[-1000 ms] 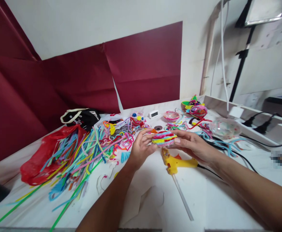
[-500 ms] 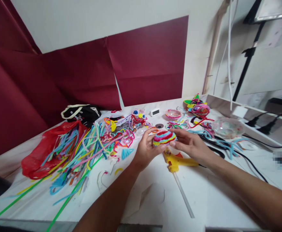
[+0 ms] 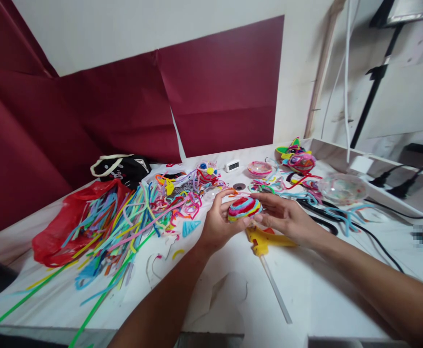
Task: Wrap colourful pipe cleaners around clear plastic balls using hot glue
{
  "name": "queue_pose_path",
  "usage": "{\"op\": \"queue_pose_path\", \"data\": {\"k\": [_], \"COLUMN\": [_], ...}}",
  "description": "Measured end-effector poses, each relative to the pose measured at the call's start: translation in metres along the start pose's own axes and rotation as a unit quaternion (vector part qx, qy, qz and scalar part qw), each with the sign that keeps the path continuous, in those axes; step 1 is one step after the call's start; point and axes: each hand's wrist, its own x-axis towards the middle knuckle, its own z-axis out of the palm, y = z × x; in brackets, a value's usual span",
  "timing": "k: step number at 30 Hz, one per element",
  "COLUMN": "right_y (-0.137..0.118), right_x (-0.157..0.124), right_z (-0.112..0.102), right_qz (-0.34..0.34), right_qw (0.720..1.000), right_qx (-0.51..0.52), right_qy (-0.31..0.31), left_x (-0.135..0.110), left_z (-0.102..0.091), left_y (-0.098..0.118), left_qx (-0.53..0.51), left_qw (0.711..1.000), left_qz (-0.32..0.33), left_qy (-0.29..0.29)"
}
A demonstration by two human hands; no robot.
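Between both hands, above the table, is a small dome-shaped piece (image 3: 245, 208) wound in stripes of red, blue, yellow and pink pipe cleaner. My left hand (image 3: 218, 220) is closed around its left side, thumb along the lower edge. My right hand (image 3: 286, 217) grips the right side with thumb and fingertips. Just below my right hand lies a yellow hot glue gun (image 3: 271, 238), with a clear glue stick (image 3: 274, 290) sticking out toward me.
To the left, a red plastic bag (image 3: 61, 232) spills many pipe cleaners (image 3: 132, 232). Behind stand a pipe-cleaner figure with googly eyes (image 3: 207, 173), a small digital clock (image 3: 232, 166) and a pink-rimmed clear bowl (image 3: 260, 168). At right are a clear dish (image 3: 344, 188) and black cables (image 3: 381, 251).
The striped piece has tilted slightly in my hands, its stripes now slanting. Both hands keep their hold, and the view has shifted a little.
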Motion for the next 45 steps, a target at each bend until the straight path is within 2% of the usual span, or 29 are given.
{"op": "queue_pose_path", "data": {"k": [10, 21, 27, 37, 45], "right_y": [0.0024, 0.0014, 0.0026, 0.0031, 0.0014], "right_x": [0.0010, 0.0020, 0.0008, -0.0009, -0.0006], "right_z": [0.0005, 0.0016, 0.0039, 0.0049, 0.0017], "right_qz": [0.006, 0.015, 0.012, -0.013, -0.005], "right_qw": [1.000, 0.999, 1.000, 0.999, 1.000], "right_qx": [0.008, 0.038, 0.004, -0.025, 0.003], "right_qy": [0.008, 0.000, 0.014, 0.019, -0.006], "left_x": [-0.0003, 0.0000, -0.0015, -0.0030, -0.0029], "left_z": [-0.0029, -0.0002, 0.0019, 0.0025, 0.0041], "left_y": [-0.0081, -0.0083, -0.0075, -0.0079, -0.0064], "left_qx": [0.017, 0.043, 0.060, 0.059, 0.078], "left_qw": [0.999, 0.999, 0.997, 0.997, 0.996], "left_qz": [0.029, 0.031, 0.029, 0.046, 0.037], "left_qy": [-0.020, 0.013, 0.026, 0.004, 0.020]}}
